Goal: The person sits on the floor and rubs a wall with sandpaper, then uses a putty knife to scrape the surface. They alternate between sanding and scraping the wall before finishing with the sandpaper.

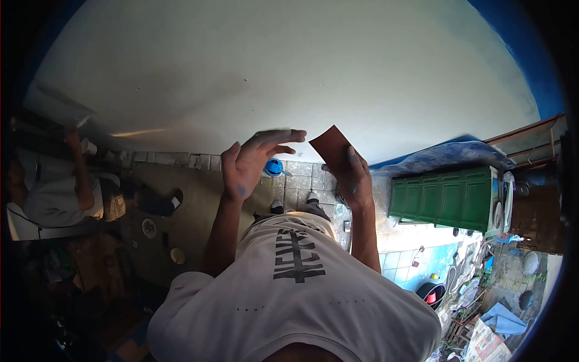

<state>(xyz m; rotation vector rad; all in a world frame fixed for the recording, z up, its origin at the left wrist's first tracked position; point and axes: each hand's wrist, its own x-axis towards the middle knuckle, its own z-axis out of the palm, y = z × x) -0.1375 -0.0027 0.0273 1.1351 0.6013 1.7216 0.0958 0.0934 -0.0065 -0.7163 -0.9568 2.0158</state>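
- Nearest is the person's white shirt point(241, 301), with dark lettering across its front.
- The left hand point(248, 166) is raised, palm turned partly towards the head camera, with a bluish mark near the wrist. Its fingers lie close together and slightly bent, pointing towards the other hand; the thumb stands apart. It holds nothing.
- The right hand point(354, 181) pinches the lower part of a brown sheet point(330, 146) between thumb and fingers; exactly how the fingers lie behind it I cannot tell.
- That sheet is tilted, one corner up, just beside the left fingertips and apart from them, in front of the pale wall point(289, 60).
- Below the hands, the person's shoes point(313, 197) stand on grey paving point(303, 170). A blue container point(273, 164) sits there, near the foot of the wall.
- To the right is a green cabinet point(443, 199), with a crumpled blue sheet point(440, 155) between it and the wall; further down lie a black tub point(429, 297) and a blue cloth point(503, 318).
- At the far left, in shadow, a co-worker point(54, 202) raises a hand point(73, 140) near the wall, with a white container point(88, 146) just beside it.
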